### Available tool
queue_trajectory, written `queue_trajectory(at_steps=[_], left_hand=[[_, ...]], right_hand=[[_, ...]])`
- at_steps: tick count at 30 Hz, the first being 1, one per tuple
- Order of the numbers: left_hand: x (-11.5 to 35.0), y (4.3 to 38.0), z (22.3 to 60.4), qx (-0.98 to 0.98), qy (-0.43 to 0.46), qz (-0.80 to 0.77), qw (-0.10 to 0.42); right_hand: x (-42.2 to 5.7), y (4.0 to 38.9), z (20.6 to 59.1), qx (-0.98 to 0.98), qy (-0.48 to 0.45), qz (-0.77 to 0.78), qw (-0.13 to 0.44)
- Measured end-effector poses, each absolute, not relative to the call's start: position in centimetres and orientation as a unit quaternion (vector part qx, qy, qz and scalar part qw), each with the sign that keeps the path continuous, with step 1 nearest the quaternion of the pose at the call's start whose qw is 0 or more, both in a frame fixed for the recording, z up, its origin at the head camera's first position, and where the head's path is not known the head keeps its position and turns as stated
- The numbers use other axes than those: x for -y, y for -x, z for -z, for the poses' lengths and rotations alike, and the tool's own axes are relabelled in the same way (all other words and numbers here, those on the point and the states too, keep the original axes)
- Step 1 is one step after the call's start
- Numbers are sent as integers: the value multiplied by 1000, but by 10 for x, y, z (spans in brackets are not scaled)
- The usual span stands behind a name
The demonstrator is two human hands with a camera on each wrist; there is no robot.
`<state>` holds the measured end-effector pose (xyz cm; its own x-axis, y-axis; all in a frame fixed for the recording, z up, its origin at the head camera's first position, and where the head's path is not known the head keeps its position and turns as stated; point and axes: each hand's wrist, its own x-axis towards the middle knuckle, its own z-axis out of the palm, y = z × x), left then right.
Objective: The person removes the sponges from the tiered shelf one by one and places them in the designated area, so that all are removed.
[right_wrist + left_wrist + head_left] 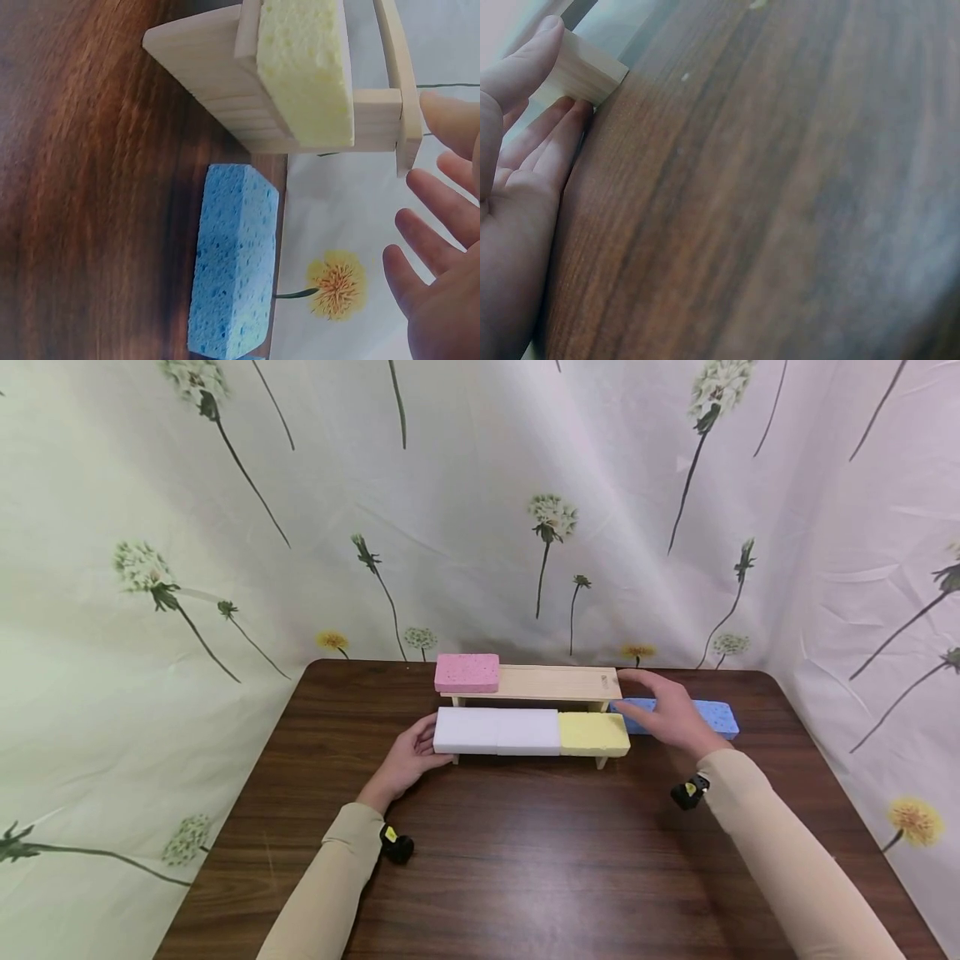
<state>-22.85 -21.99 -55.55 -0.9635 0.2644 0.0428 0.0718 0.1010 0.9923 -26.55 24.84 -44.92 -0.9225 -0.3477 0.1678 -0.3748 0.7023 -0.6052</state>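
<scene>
A two-tier wooden rack point(555, 681) stands near the table's back edge. Its upper board bears a pink sponge point(467, 672) at the left end. Along the lower step lie two white sponge blocks point(495, 731) and a yellow sponge point(595, 733). My left hand point(408, 760) is at the rack's left end, its extended fingers against the wooden side panel point(592, 71) near the tabletop, the thumb higher. With fingers spread, my right hand point(671, 714) is at the upper board's right end; whether it touches is unclear. Blue sponge point(718, 718) lies on the table, partly behind that hand.
The brown wood-grain table point(525, 860) extends towards me in front of the rack. Behind it and at both sides hangs a white cloth point(465, 527) printed with dandelions. A small black wrist device point(397, 845) sits on each of my wrists.
</scene>
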Motion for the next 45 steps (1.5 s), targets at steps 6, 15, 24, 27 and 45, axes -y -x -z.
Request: queue_trajectory(at_steps=[6, 15, 24, 27, 45], left_hand=[[220, 229, 557, -742, -114, -657, 73], [220, 229, 556, -746, -118, -651, 69], [220, 229, 556, -748, -110, -651, 73], [221, 229, 556, -748, -106, -651, 76], [220, 229, 553, -752, -106, -646, 76]], right_hand=[[-243, 267, 446, 921, -215, -321, 46], [-233, 271, 441, 915, -239, -320, 62], [-218, 272, 434, 907, -260, -324, 64], [-213, 273, 433, 905, -266, -326, 63], [-178, 274, 429, 891, -280, -354, 41]])
